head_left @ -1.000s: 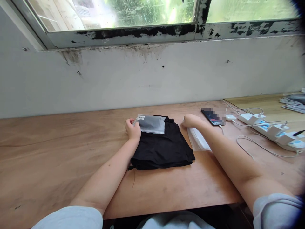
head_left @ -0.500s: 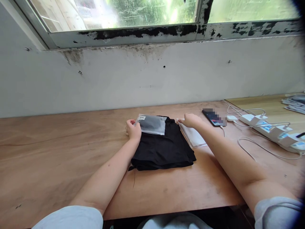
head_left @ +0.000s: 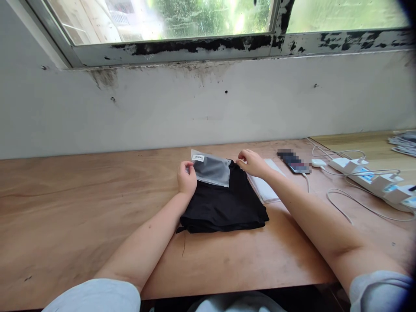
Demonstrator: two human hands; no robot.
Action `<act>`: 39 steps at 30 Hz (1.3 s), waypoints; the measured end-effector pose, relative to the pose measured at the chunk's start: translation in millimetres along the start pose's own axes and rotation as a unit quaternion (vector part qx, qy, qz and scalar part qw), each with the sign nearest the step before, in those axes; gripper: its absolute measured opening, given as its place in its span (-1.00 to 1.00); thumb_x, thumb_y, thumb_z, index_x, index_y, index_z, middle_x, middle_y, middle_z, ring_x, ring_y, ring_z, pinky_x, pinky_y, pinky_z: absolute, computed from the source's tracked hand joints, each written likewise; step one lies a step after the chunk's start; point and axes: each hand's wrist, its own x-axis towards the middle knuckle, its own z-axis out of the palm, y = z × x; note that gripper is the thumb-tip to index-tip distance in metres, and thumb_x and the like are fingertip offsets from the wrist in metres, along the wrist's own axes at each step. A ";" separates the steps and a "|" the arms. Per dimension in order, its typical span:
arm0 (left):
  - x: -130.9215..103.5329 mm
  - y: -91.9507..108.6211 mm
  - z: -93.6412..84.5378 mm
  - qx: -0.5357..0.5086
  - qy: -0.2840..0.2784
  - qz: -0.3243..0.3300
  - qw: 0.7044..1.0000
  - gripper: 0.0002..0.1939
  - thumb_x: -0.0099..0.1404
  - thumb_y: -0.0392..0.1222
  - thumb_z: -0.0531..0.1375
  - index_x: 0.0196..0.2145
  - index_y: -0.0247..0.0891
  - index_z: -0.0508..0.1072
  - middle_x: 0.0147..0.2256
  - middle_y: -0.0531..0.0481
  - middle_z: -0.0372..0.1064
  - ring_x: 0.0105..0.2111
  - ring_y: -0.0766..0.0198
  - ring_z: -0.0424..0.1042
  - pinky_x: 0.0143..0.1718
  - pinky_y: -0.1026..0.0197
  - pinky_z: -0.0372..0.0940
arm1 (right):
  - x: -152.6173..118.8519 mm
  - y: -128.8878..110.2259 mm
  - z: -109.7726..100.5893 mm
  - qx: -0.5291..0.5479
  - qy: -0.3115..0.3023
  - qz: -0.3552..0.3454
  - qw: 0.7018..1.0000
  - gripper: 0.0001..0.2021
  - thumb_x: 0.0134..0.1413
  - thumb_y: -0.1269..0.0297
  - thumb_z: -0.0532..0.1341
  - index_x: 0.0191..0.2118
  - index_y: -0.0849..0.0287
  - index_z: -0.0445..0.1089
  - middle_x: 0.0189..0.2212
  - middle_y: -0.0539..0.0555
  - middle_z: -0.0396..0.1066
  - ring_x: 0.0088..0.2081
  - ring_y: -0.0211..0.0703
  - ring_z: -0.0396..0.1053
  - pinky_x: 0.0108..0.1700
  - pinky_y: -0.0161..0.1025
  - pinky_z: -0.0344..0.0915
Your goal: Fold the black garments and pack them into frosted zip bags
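My left hand (head_left: 187,178) pinches the left edge of a frosted zip bag (head_left: 212,172) with a white barcode label at its upper left. The bag is tilted over the upper part of folded black clothing (head_left: 224,208), which lies on the table. My right hand (head_left: 251,163) hovers by the clothing's upper right corner, fingers bent with a small gap between thumb and forefinger, and nothing shows in it. Beneath my right wrist is a flat stack of white bags or sheets (head_left: 264,186), partly hidden by the forearm.
To the right lie a phone (head_left: 294,162) on a charging cable and a white power strip (head_left: 370,180) with plugs and loose cords. A grey-white pile (head_left: 404,142) sits at the far right. The wall (head_left: 162,112) and window stand behind the wooden table (head_left: 81,208).
My right hand has moved left from the white stack toward the bag. The bag has tilted, its left end higher, and shifted slightly right with my left hand.
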 end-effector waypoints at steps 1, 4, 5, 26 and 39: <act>-2.0 4.1 -1.2 -0.006 -0.009 0.051 0.999 -0.90 0.34 -0.34 0.08 -0.24 -0.19 0.36 -0.25 -0.05 0.38 -0.20 0.19 0.42 -0.09 0.12 0.33 | -0.5 -1.6 2.0 0.022 0.003 -0.019 1.000 -0.74 0.27 0.14 0.12 -0.08 0.17 0.41 -0.08 0.22 0.48 -0.02 0.04 0.41 -0.02 -0.09 0.31; -10.7 18.8 -5.1 0.005 -0.051 0.197 0.979 -0.86 0.37 -0.36 0.05 -0.22 -0.19 0.37 -0.17 -0.11 0.37 -0.08 0.15 0.41 -0.01 0.05 0.32 | -1.4 -4.2 6.9 0.096 -0.002 -0.045 0.994 -0.62 0.34 0.11 0.06 0.15 0.12 0.33 0.15 0.21 0.37 0.19 0.06 0.29 0.16 -0.01 0.25; -13.8 23.5 -6.5 0.011 -0.065 0.233 0.970 -0.85 0.37 -0.37 0.05 -0.20 -0.19 0.37 -0.14 -0.12 0.37 -0.05 0.14 0.40 0.01 0.02 0.32 | -1.5 -4.9 7.6 0.121 -0.006 -0.050 0.991 -0.60 0.36 0.11 0.04 0.21 0.09 0.29 0.21 0.19 0.33 0.24 0.04 0.25 0.22 0.00 0.22; -16.7 1.0 11.5 -0.124 -0.078 -0.099 0.984 -0.24 0.32 0.01 0.25 0.34 -0.19 0.01 0.15 -0.28 0.32 0.16 0.05 0.38 0.19 -0.03 0.27 | -6.0 -13.1 17.8 0.161 -0.121 -0.059 0.978 -0.60 0.36 0.29 0.05 0.26 0.07 0.28 0.22 0.15 0.34 0.23 -0.03 0.28 0.24 -0.02 0.21; -25.7 27.2 -6.2 -0.145 -0.113 0.046 0.982 -0.46 0.51 0.17 -0.14 0.11 -0.20 0.40 0.05 -0.21 0.44 0.10 0.06 0.41 0.18 -0.05 0.29 | -2.8 -14.6 6.4 0.172 -0.017 -0.079 0.982 -0.59 0.39 0.21 -0.02 0.27 0.07 0.24 0.26 0.14 0.27 0.29 -0.02 0.17 0.29 0.02 0.11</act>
